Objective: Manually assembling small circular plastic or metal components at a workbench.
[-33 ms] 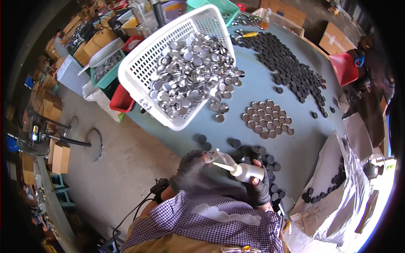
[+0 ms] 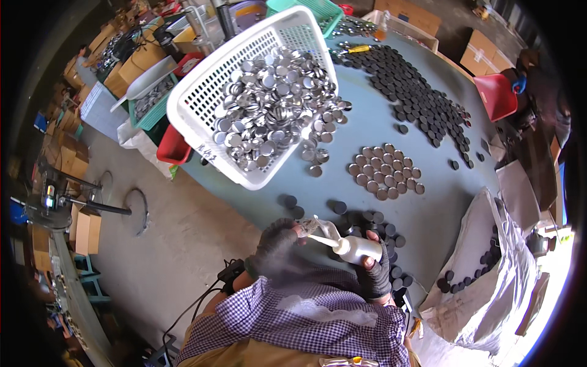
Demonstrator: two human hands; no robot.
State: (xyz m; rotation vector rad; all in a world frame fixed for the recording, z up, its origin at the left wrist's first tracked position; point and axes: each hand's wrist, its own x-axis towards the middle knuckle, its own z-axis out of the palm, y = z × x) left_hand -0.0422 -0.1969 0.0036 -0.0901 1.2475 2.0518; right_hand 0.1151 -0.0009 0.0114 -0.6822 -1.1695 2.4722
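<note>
Right hand [image 2: 374, 269], in a dark fingerless glove, is wrapped around a white squeeze bottle [image 2: 358, 249], fingers closed on its body, nozzle pointing left. Left hand [image 2: 276, 241], also dark-gloved, is curled at the nozzle tip, pinching a small shiny piece [image 2: 310, 226]; what exactly it is can't be told, it's blurred. Both hands sit at the near edge of the blue-green desk [image 2: 379, 134], just above the person's checked shirt [image 2: 306, 318].

Around the hands: loose dark round caps [image 2: 367, 220] scattered on the desk, touching or just beside the bottle, more trailing right of the right hand.

Farther out, centre-right: a flat cluster of brownish discs [image 2: 385, 172] laid side by side in neat rows, well apart from the hands.

Far left: a white plastic basket [image 2: 202, 110] tilted on the desk, its open side facing right, full of shiny silver metal lids [image 2: 269, 104]; several lids spill out onto the desk near its lower rim.

Far right: a big spread of dark caps [image 2: 422, 98] in a single layer. Beyond them a red scoop [image 2: 495, 95] and a teal basket [image 2: 333, 9] at the far edge.

Near right: a whitish sack [image 2: 483, 269] hanging open off the desk edge, dark caps inside.

Left of the desk: concrete floor [image 2: 177, 226], cardboard boxes [image 2: 85, 232], a red bin [image 2: 172, 147] under the white basket.
</note>
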